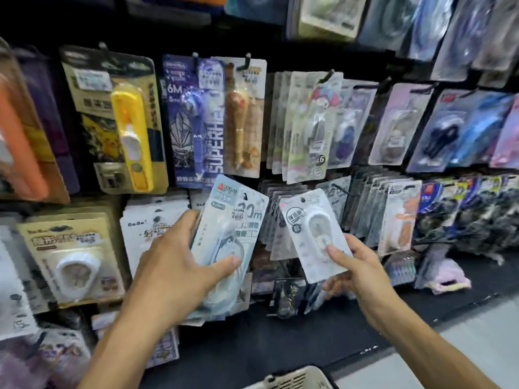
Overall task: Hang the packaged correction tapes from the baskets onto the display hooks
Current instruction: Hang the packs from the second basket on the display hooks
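Observation:
My left hand (pixel 179 262) grips a stack of pale blue packaged correction tapes (pixel 236 220), thumb across the front, tilted to the right. My right hand (pixel 354 265) pinches the lower corner of a small white packaged correction tape (pixel 311 228), held upright in front of the display. Both packs have a hang hole at the top. Black display hooks (pixel 327 75) stick out of the dark wall above, most loaded with packs. The rim of a cream basket (pixel 295 379) shows at the bottom edge.
The wall is crowded with hanging stationery packs: a yellow one (pixel 132 136) at left, a purple one (pixel 193 122), grey packs (pixel 309 130) in the middle, dark blue ones (pixel 455 130) at right. A dark ledge (pixel 280 346) and pale floor (pixel 463 332) lie below.

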Available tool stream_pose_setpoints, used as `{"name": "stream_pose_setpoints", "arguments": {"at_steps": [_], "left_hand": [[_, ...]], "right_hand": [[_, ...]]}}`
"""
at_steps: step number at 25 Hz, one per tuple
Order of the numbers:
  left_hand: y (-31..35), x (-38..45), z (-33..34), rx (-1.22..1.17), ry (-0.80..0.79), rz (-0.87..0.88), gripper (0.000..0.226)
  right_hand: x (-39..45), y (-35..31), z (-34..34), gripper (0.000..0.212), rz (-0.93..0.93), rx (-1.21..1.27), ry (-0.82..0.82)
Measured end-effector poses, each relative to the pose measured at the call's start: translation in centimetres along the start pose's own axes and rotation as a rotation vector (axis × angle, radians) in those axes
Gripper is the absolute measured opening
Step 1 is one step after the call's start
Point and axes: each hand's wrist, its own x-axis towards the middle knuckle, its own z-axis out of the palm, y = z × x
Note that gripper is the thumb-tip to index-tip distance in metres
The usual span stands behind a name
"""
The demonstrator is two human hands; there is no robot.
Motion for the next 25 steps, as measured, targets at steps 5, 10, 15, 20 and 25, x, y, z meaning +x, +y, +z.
{"name": "stream_pose_setpoints", "arguments": {"at_steps": [5,10,15,20,25], "left_hand": [[0.2,0.8,1.8,-0.182,0.018,-0.02,0.056],[0.2,0.9,3.1,-0.339,0.027,-0.091,0.054],[0.2,0.7,4.6,-0.421,0.064,-0.161,0.05],[0.9,0.3,6.4,-0.505,-0.051,-0.177,0.056],[1.0,0.4,6.6,-0.689,-0.149,-0.211,0.045]], "right_hand": [[-0.3,0.8,0.6,0.009,-0.043,-0.006,0.146],[3.2,0.5,3.4,0.029,0.117,-0.067,0.177],[2.3,1.0,4.4,0.06,0.08,-0.453,0.229],[-2.3,1.3,4.6,0.052,-0.02,-0.118,-0.336],[-1.2,0.1,0.3,0.04,-0.053,0.17,0.042]]}}
